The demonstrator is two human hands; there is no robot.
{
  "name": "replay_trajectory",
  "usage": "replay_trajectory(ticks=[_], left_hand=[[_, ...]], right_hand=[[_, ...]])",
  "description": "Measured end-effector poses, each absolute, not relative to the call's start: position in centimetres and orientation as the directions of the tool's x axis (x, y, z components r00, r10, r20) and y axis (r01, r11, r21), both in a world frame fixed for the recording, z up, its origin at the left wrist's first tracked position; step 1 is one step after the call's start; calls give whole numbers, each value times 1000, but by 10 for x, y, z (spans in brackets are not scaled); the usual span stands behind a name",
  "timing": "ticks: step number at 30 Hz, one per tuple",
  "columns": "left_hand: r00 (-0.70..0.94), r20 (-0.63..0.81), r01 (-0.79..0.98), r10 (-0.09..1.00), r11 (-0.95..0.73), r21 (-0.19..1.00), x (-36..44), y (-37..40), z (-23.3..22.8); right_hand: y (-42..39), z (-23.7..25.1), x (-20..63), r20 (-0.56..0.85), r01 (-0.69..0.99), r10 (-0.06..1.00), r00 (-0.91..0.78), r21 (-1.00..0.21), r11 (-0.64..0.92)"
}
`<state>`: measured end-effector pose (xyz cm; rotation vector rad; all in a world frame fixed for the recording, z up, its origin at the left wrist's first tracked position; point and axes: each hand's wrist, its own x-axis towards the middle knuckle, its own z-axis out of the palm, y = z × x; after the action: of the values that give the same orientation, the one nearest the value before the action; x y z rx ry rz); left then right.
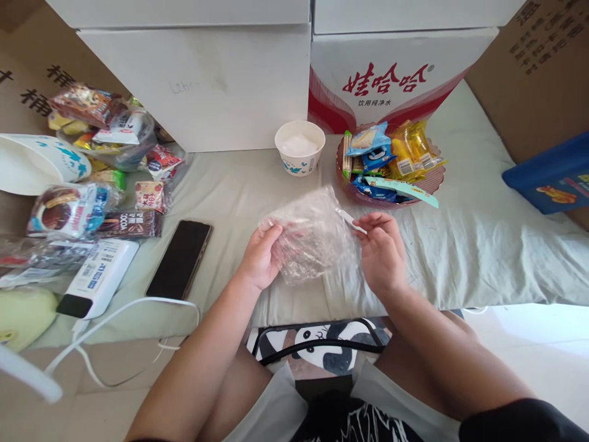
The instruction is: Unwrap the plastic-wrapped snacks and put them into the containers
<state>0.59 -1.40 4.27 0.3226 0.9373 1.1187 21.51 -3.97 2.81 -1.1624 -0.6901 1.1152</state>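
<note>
A crinkled clear plastic bag [313, 236] is held between both hands above the pale green cloth [483, 245]. My left hand [261, 256] grips its left edge. My right hand [381, 250] pinches its right edge together with a small white strip at the bag's mouth. Just beyond the bag stand a white paper cup [300, 147] with white grains inside and a pink dish [432, 180] piled with wrapped snacks [391, 159].
A black phone [180, 258], a white power bank [99, 277] with a cable [133, 307] and a heap of snack packets [101, 166] lie at the left. White cartons [207, 80] stand at the back, a red-printed one [391, 73] among them. A blue box [552, 175] sits right.
</note>
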Motion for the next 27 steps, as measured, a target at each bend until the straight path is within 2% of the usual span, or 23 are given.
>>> replay_trajectory(ticks=[2, 5, 8, 11, 14, 16, 20, 23, 27], left_hand=[[143, -463, -540, 875, 461, 704, 5, -14, 42], [187, -464, -463, 866, 494, 735, 4, -14, 41], [232, -451, -405, 862, 507, 761, 3, -13, 41], [244, -419, -379, 875, 484, 789, 2, -11, 41], [326, -437, -299, 838, 530, 794, 1, -11, 39], [373, -458, -193, 807, 551, 812, 0, -12, 38], [369, -450, -64, 813, 505, 861, -5, -14, 38], [398, -433, -86, 809, 503, 860, -9, -13, 40], [416, -396, -217, 819, 512, 831, -13, -11, 42]], right_hand=[[-36, 30, 222, -66, -259, 980, 189, -966, -16], [-36, 32, 220, -205, -269, 975, -85, -937, -221], [-37, 32, 214, -334, -258, 918, -213, -887, -383], [-37, 33, 212, -372, -149, 911, -178, -905, -399], [-38, 36, 214, -351, -121, 928, -129, -923, -366], [-39, 37, 216, -362, -79, 917, -168, -922, -379], [-40, 37, 218, -333, 48, 906, -263, -942, -332], [-39, 38, 221, -256, -43, 937, -236, -961, -274], [-39, 40, 229, -198, -191, 961, -195, -953, -235]])
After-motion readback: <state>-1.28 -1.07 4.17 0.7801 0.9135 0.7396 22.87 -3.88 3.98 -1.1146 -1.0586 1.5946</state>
